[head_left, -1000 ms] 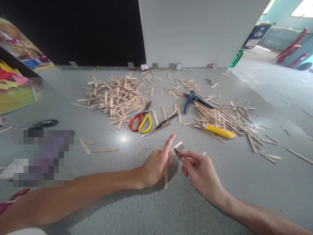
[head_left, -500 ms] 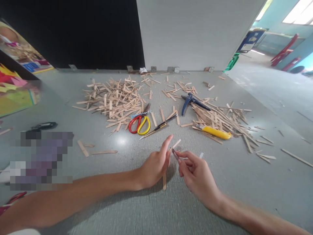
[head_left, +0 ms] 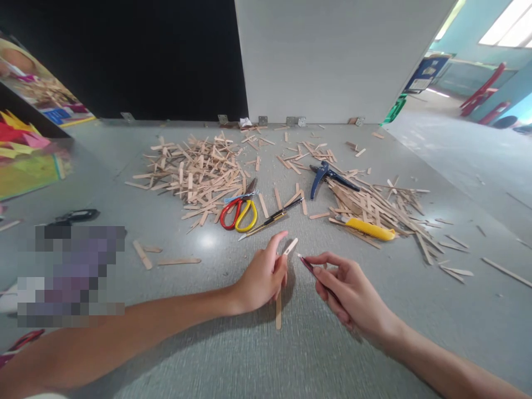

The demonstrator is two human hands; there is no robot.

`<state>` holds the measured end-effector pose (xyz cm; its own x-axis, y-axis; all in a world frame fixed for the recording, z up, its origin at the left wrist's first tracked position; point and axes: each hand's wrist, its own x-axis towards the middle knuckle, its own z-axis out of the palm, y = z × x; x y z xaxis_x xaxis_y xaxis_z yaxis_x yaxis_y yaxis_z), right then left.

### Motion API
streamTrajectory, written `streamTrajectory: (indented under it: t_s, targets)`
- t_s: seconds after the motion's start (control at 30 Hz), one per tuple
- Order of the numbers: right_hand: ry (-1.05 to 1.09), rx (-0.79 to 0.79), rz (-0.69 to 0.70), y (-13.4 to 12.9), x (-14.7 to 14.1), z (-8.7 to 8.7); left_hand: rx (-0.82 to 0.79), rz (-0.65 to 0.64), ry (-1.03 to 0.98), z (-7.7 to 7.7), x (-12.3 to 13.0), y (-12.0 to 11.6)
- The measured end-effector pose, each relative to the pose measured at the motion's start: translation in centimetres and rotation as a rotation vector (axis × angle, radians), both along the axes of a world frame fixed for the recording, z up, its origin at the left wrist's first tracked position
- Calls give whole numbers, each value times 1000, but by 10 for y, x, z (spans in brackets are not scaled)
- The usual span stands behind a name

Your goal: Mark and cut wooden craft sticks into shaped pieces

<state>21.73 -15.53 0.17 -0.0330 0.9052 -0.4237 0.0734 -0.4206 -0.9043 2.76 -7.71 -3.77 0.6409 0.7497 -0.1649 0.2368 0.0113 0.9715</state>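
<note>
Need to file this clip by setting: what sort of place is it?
Probably an indoor craft workspace; home or classroom, I can't tell. Wooden sticks lie heaped on a grey surface, with red-and-yellow-handled scissors and what looks like a yellow cutter nearby.

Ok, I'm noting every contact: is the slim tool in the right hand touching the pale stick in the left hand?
Apart: the head view shows grey surface between the slim tool and the pale stick.
</note>
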Motion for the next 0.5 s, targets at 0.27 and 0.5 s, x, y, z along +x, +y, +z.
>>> streamTrajectory:
  t_s: [0.27, 0.5]
  targets:
    - [-559, 629, 20, -7, 13, -5, -103, -128, -102, 6, -5, 8]
    - [-702, 749, 58, -13, 8, -14, -93, -178, -155, 6, -6, 8]
